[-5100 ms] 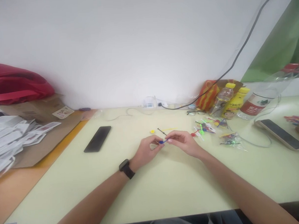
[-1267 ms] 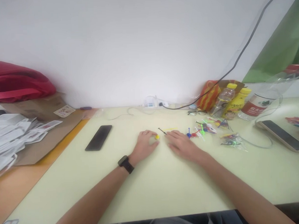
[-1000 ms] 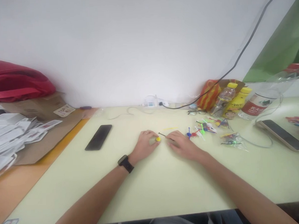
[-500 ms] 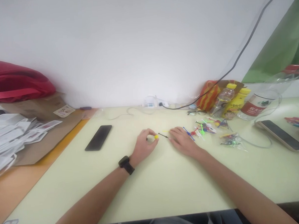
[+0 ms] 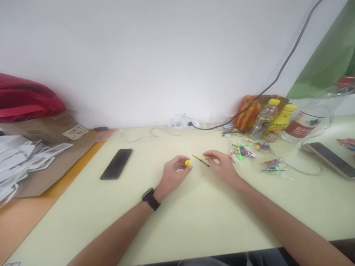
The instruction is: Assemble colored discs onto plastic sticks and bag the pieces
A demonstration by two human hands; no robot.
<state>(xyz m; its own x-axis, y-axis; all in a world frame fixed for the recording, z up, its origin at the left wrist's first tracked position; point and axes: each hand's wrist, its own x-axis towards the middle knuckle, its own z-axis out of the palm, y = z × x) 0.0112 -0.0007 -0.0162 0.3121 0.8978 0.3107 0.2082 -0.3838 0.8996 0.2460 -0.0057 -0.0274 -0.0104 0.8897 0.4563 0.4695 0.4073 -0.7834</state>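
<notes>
Between the thumb and index finger of my left hand (image 5: pixel 176 173) is a small round yellow plastic piece (image 5: pixel 188 162) with a hole in its middle. My right hand (image 5: pixel 224 168) pinches a thin yellow plastic stick (image 5: pixel 206 157) that points left. A thin black rod (image 5: pixel 202 161) with knobbed ends lies close by the right fingertips; whether they touch it I cannot tell. Just right of that hand is a pile of coloured plastic pieces (image 5: pixel 245 150) in red, green, blue and white.
Bagged plastic pieces (image 5: pixel 273 166) lie farther right, near a phone (image 5: pixel 334 160). Bottles (image 5: pixel 278 122) and glasses (image 5: pixel 233 133) stand or lie at the back right. Another phone (image 5: pixel 116 164) lies left. White packets (image 5: pixel 22 159) sit on cardboard at far left.
My right hand has shifted slightly right and now holds the yellow stick, which lay by its fingertips. It now covers the blue piece. The yellow round piece has turned face-on in my left hand.
</notes>
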